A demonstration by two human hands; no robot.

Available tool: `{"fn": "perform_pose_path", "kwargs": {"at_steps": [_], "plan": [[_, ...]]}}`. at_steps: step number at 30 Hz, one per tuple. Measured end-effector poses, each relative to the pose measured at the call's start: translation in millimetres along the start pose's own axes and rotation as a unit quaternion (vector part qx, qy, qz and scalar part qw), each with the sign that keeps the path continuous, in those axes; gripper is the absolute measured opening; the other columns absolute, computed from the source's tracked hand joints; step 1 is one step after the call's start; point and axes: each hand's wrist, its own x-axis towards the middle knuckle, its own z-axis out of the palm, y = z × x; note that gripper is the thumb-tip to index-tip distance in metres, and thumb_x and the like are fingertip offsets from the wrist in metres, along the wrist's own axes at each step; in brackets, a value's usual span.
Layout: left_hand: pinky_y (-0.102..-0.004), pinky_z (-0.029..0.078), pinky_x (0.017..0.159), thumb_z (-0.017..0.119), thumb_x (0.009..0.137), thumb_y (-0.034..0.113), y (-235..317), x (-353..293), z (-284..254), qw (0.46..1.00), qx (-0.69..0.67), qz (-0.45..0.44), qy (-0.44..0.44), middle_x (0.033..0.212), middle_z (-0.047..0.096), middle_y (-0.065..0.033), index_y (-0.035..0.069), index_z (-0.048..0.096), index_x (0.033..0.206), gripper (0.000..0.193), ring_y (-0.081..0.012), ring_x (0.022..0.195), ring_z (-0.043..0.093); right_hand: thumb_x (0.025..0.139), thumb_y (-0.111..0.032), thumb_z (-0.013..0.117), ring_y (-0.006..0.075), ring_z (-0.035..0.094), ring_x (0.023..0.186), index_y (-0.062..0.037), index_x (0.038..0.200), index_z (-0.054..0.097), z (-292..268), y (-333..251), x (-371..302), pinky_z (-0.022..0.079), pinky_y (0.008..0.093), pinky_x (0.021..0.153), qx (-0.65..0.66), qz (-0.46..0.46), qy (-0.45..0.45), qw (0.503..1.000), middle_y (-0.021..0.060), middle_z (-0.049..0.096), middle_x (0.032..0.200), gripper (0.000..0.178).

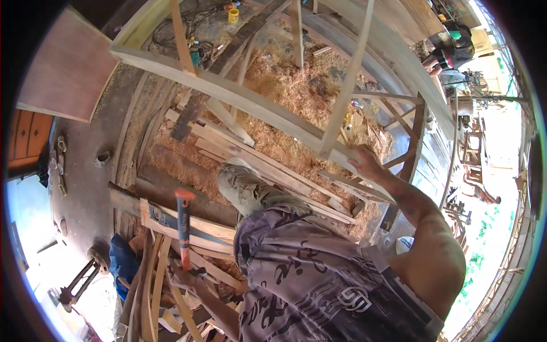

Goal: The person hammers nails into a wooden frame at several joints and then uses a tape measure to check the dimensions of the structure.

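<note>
My left hand (183,278) is closed around the lower end of what looks like a hammer (183,225). Its orange and blue-grey handle points away from me, and a dark piece beside my fingers may be its head, mostly hidden. Out to the right, my right hand (366,163) grips the near edge of a long pale wooden beam (268,113), fingers bent over it. A thin wooden strip (348,80) meets this beam just left of that hand. The beam belongs to a timber frame that runs from upper left toward the right.
Wood shavings (290,91) cover the floor inside the frame, with loose boards (273,165) lying across them. More offcuts (156,273) are piled by my left arm. A plywood sheet (68,62) stands at the far left. A yellow cup (233,15) and another person (453,48) are farther off.
</note>
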Motion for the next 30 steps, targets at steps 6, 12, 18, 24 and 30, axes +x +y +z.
{"fn": "perform_pose_path", "kwargs": {"at_steps": [6, 12, 18, 24, 30], "plan": [[-0.029, 0.037, 0.052, 0.071, 0.09, 0.02, 51.9, 82.7, 76.0, 0.985, 0.138, 0.069, -0.074, 0.063, 0.054, 0.0015, 0.0, 0.065, 0.073, 0.027, -0.0092, 0.057, 0.045, 0.077, -0.015, 0.073, 0.0398, 0.051, 0.091, 0.0008, 0.099, 0.058, 9.2, 11.7, -22.6, 0.041, 0.05, 0.081, -0.046, 0.084, -0.057, 0.994, 0.0209, 0.056, 0.094, 0.031], [-0.0309, 0.03, 0.048, 0.073, 0.088, 0.027, 117.4, 241.8, 128.4, 0.965, 0.169, 0.133, -0.149, 0.054, 0.046, 0.002, 0.0, 0.058, 0.062, 0.041, -0.0073, 0.054, 0.038, 0.079, -0.008, 0.067, 0.0399, 0.054, 0.099, 0.0011, 0.103, 0.062, 12.9, -33.6, -2.8, 0.041, 0.0518, 0.09, -0.167, 0.209, -0.073, 0.961, 0.018, 0.059, 0.101, 0.026], [-0.034, 0.034, 0.048, 0.069, 0.089, 0.032, 193.2, 395.0, 154.3, 0.943, 0.248, 0.149, -0.166, 0.051, 0.047, -0.0012, -0.001, 0.058, 0.064, 0.043, -0.0112, 0.051, 0.042, 0.088, -0.014, 0.054, 0.0411, 0.061, 0.11, -0.0025, 0.121, 0.062, 23.3, -13.1, 31.4, 0.047, 0.0525, 0.094, -0.23, 0.557, -0.086, 0.793, 0.0221, 0.065, 0.112, 0.036], [-0.0311, 0.035, 0.039, 0.067, 0.086, 0.025, 190.6, 521.2, 164.9, 0.987, 0.025, -0.083, -0.134, 0.058, 0.043, 0.0012, 0.007, 0.055, 0.069, 0.027, -0.0128, 0.045, 0.043, 0.083, -0.004, 0.057, 0.0379, 0.056, 0.119, -0.0023, 0.131, 0.055, -32.5, 44.1, 192.2, 0.043, 0.0428, 0.103, -0.252, 0.411, 0.278, 0.831, 0.0222, 0.06, 0.127, 0.048], [-0.0316, 0.034, 0.044, 0.066, 0.085, 0.02, 297.1, 560.2, 230.0, 0.995, 0.054, -0.017, -0.077, 0.06, 0.045, 0.0001, 0.006, 0.056, 0.068, 0.024, -0.0131, 0.048, 0.041, 0.097, -0.012, 0.057, 0.0375, 0.046, 0.131, 0.0002, 0.137, 0.049, 58.1, -225.9, 476.7, 0.033, 0.0428, 0.113, -0.133, 0.123, 0.288, 0.941, 0.0214, 0.05, 0.139, 0.043]]}}
